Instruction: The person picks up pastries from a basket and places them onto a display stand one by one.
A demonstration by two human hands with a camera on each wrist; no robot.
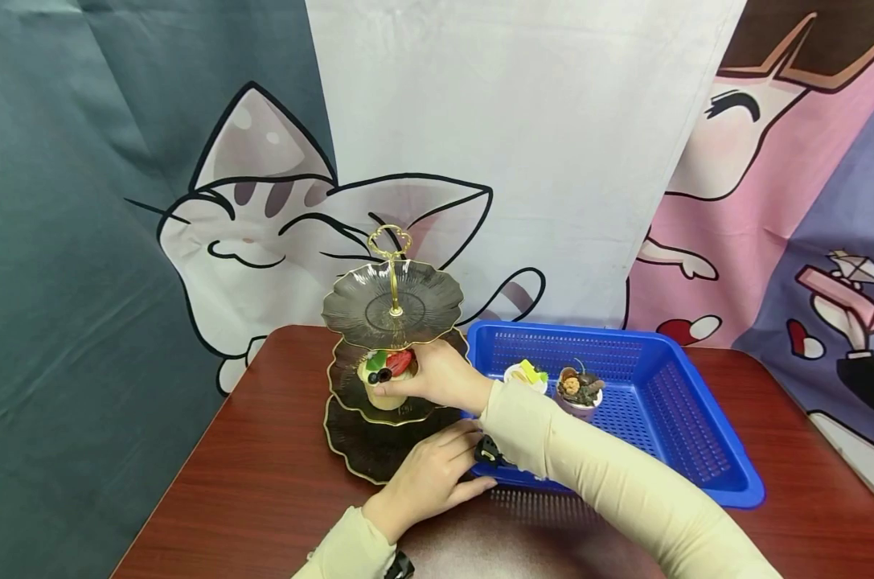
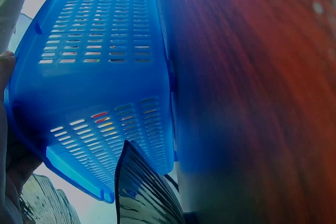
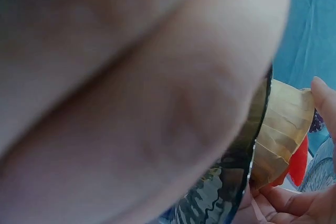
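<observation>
My right hand [image 1: 447,376] holds a pale yellow cupcake [image 1: 384,400] topped with a strawberry, dark berries and a green leaf. The cupcake is at the middle tier [image 1: 346,386] of a dark, gold-rimmed three-tier stand, below the top tier [image 1: 357,310]. In the right wrist view its ridged side [image 3: 281,132] shows between thumb and fingers; whether its base touches the plate cannot be told. My left hand [image 1: 431,474] rests at the near left corner of a blue plastic basket [image 1: 697,426], fingers fairly straight and touching the rim.
Inside the basket stand a cupcake with yellow topping [image 1: 527,374] and a chocolate one [image 1: 581,390]. The stand's wide bottom tier [image 1: 364,446] reaches close to the left hand and basket. A printed cloth [image 1: 516,145] hangs behind the reddish-brown table [image 1: 241,482].
</observation>
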